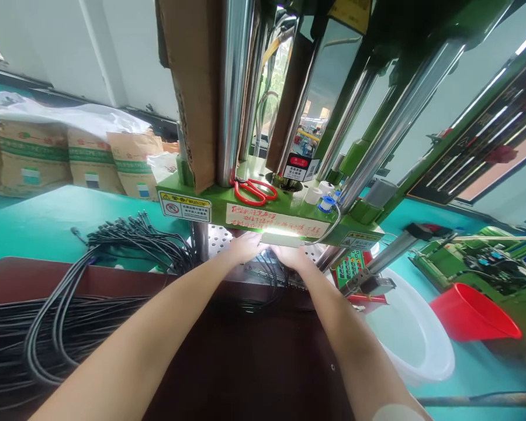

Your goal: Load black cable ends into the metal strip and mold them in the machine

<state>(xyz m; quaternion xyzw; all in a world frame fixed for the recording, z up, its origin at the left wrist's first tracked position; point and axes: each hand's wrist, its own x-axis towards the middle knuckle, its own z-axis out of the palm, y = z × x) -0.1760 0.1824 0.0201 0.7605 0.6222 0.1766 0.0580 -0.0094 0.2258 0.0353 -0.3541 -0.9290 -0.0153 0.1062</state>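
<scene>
Both my arms reach forward into the gap beneath the green press plate (219,207). My left hand (244,248) and my right hand (290,256) are close together just under a lit lamp bar (283,239). The lamp and glare hide most of the fingers, so I cannot see what they grip. Several thin black cables (269,273) hang down between the hands over a metal mould block (254,272). Left of the press, a large bundle of black cables (144,242) with moulded ends rests by the machine.
Red-handled scissors (256,192) and small tape rolls (326,203) lie on the press plate. More cables (48,327) cover the brown table (127,279) at left. At right are a control panel (350,265), a white tub (438,351) and a red bucket (473,316).
</scene>
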